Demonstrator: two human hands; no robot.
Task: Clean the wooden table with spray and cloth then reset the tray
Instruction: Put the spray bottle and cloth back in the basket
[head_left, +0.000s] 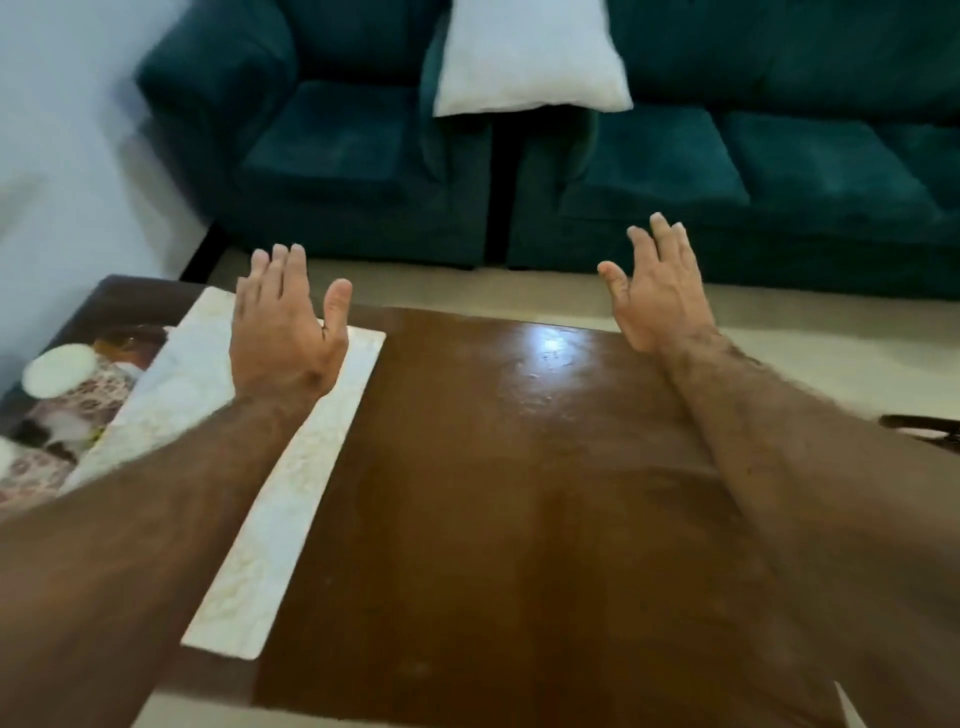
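Hands raised above glossy wooden tabletop (519, 467) — left hand (283, 332) over white marbled tray (270, 545) at tabletop's left side, right hand (657, 291) past far edge, fingers straight, holding nothing — teal sofa (675, 171) behind.

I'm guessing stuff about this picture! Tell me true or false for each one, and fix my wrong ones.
1. Both hands are holding nothing. True: the left hand and right hand are open, fingers straight.
2. The sofa is red. False: the sofa is dark teal.
3. A white pillow sits on the sofa. True.
4. The wooden table is dull all over. False: a bright shine shows near its far edge.
5. A spray bottle stands mid-table. False: none shows there.
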